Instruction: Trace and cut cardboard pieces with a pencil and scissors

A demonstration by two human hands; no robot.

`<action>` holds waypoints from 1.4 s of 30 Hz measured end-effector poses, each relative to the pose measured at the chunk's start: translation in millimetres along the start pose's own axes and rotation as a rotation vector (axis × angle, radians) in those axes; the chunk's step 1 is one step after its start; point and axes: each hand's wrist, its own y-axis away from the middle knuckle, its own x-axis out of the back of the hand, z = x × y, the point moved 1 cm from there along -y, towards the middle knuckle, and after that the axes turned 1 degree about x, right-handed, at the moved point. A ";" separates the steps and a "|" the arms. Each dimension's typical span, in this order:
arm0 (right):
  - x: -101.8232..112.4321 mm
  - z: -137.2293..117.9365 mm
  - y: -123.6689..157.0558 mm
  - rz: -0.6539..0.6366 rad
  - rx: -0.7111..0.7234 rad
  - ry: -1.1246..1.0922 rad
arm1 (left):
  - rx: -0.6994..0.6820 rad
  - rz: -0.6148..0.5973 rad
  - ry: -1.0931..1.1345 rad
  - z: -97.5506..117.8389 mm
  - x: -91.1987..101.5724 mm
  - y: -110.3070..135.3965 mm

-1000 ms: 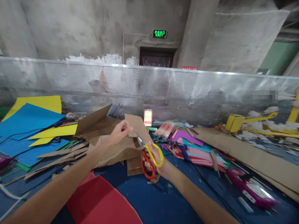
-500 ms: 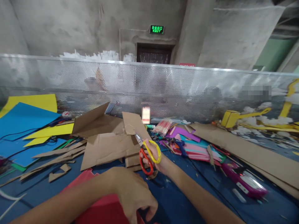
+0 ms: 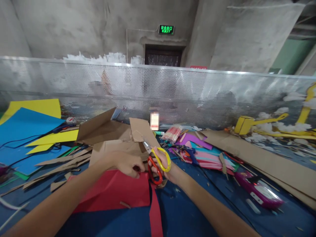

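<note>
Green-lit sign: "安全出口 EXIT" | right fingers: scissors | left fingers: red sheet

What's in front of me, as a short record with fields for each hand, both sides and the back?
Left hand: left hand holds the red sheet at its upper edge
Right hand: right hand holds the scissors, blades pointing away
Behind hands: brown cardboard
Left side: blue sheet, yellow sheet
Right side: colored paper, purple case
Back: metal screen, exit sign above
</note>
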 end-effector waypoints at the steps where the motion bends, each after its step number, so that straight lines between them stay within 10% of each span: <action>1: 0.2 -0.1 0.3 -0.008 -0.013 0.001 | 0.036 0.034 -0.023 -6.9 3.4 4.7; 13: -1.8 -4.1 0.1 0.031 -0.042 -0.048 | 0.273 0.378 -0.479 -36.8 23.1 27.8; 22: 5.7 8.1 -8.9 -0.012 0.074 -0.098 | 0.132 0.337 -0.557 -17.3 12.6 7.9; 42: 2.6 1.0 0.9 0.018 0.007 0.016 | 0.381 0.475 -0.602 -39.5 4.3 2.5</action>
